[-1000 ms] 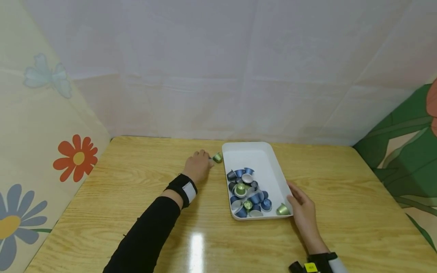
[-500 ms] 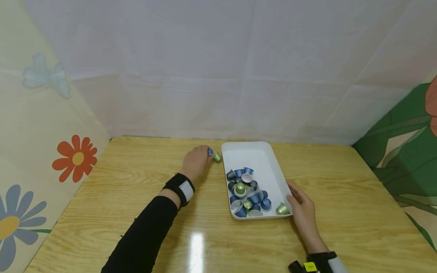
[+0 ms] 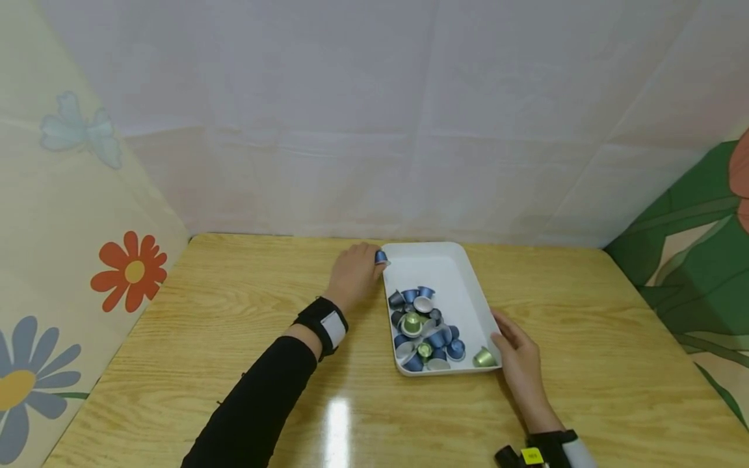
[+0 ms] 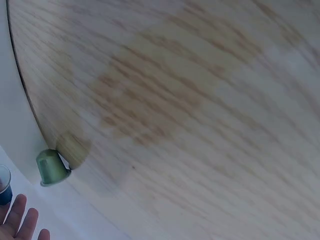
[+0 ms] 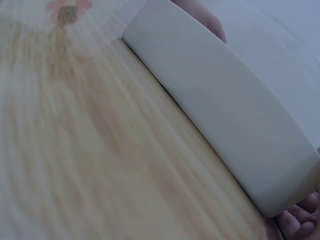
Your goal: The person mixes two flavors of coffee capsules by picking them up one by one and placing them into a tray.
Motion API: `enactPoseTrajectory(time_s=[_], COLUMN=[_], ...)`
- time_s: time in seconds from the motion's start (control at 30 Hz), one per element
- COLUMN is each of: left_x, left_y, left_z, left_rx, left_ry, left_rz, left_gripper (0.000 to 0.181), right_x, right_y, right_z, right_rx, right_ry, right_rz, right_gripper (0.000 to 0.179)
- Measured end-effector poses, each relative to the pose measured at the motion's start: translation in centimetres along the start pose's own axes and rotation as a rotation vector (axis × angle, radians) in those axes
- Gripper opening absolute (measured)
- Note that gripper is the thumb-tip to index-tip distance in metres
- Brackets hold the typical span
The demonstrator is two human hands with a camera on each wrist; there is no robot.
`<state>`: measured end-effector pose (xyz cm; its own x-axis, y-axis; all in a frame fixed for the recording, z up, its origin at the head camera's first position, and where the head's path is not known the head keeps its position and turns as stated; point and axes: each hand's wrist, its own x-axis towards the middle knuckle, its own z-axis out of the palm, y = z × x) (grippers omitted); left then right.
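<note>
My left hand [image 3: 354, 272] pinches a blue coffee capsule [image 3: 381, 257] at the left rim of a white tray [image 3: 435, 260], close to its far left corner. In the left wrist view the blue capsule [image 4: 5, 192] shows at the edge beside the fingers. A green capsule [image 4: 53, 168] stands on the table close against the tray wall there; in the head view my hand hides it. My right hand [image 3: 519, 364] grips the tray's right rim near the front corner, thumb over the edge. Blue, dark and green capsules [image 3: 412, 323] lie heaped inside the tray's left front part.
A single green capsule [image 3: 484, 357] lies in the tray's front right corner. The tray sits on a wooden table [image 3: 234, 305]. A pale cloth [image 3: 351, 182] hangs behind the table, with printed panels [image 3: 134, 273] on both sides.
My left hand has picked up the blue capsule from beside the green one and moved it right to the tray's rim. The right hand and tray have barely moved.
</note>
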<state>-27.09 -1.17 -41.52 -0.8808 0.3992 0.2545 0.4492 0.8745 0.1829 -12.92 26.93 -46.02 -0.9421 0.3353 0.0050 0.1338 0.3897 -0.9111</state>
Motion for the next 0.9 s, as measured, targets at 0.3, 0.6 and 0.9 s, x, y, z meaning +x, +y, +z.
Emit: enactPoseTrajectory(time_s=[0.3,0.6,0.9], left_x=[-0.1,-0.2,-0.5], left_y=[2.0,3.6,4.3], left_z=[0.2,0.5,0.9], left_rx=[-0.015,0.027,0.057], left_ry=[0.047,-0.021,-0.064], left_rz=[0.083,0.114,0.145], left_gripper=[0.039,0.043,0.045], right_x=[0.1,0.2,0.1], right_y=[0.1,0.0,0.0], right_z=[-0.3,-0.3,-0.3], right_rx=[0.016,0.015,0.010], right_ry=[-0.005,0.001,-0.001], right_rz=[-0.011,-0.013,0.000], right_gripper=[0.044,0.044,0.044])
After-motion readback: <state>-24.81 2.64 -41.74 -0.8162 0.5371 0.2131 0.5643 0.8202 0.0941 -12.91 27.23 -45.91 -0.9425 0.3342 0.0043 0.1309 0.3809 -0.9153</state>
